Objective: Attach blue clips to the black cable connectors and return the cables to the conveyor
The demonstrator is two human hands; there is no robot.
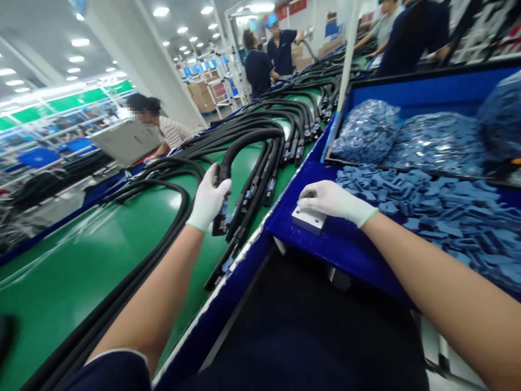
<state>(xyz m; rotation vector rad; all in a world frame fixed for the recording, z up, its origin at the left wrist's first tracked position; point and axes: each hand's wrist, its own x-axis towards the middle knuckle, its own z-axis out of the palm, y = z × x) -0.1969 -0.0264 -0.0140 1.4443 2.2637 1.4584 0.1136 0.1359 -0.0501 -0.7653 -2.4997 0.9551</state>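
My left hand (207, 200), in a white glove, is closed around the end of a thick black cable (248, 136) above the green conveyor. Below my fingers hangs the cable's black connector (220, 224), with a bit of blue beside it. My right hand (329, 200), also gloved, is at a small silver metal block (310, 219) with holes in its top. Its fingers are curled together over the block's far edge; whatever they pinch is hidden. Many loose blue plastic pieces (451, 217) lie just right of this hand on the blue work surface (293, 187).
More black cables (163, 260) loop along the green conveyor (81, 282). A raised blue rim with a white edge (248, 244) parts it from the work surface. A black-framed bin (423, 81) holds clear bags of blue pieces (439, 138). Several people stand along the line.
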